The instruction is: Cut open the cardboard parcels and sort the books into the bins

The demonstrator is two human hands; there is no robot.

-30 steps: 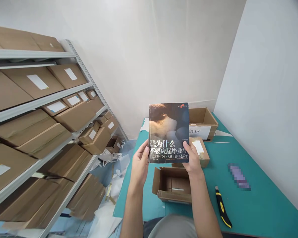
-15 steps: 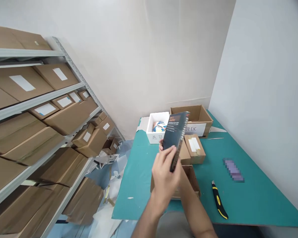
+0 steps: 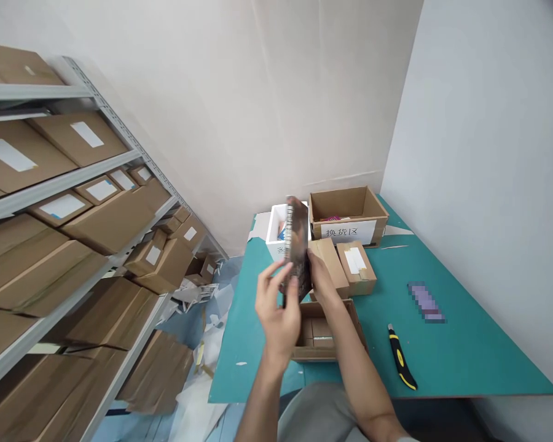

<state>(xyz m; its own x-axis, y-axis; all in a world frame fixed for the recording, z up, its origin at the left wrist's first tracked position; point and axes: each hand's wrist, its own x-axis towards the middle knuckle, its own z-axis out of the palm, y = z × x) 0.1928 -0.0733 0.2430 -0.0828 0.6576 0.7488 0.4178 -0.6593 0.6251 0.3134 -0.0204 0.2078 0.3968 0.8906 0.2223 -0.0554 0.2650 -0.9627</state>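
A dark spiral-bound notebook (image 3: 297,245) stands nearly upright in the air, its wire binding at the left edge and its front blurred. My left hand (image 3: 276,304) holds its lower left part, thumb in front and fingers along the binding. On the opposite edge, my right hand (image 3: 321,277) grips it, with the fingertips partly hidden behind. Below both hands sits an open cardboard box (image 3: 316,353) with flat brown surfaces inside, partly covered by my right forearm.
Behind are two closed cartons (image 3: 327,261), a white box (image 3: 274,236) and a labelled open carton (image 3: 350,232). A utility knife (image 3: 400,359) and a pixelated purple item (image 3: 426,302) lie on the green table (image 3: 479,362). Shelves of boxes (image 3: 80,245) stand left.
The notebook has been turned, so its binding has gone from the right edge to the left. It has shifted left, and my hands have moved apart to its two edges.
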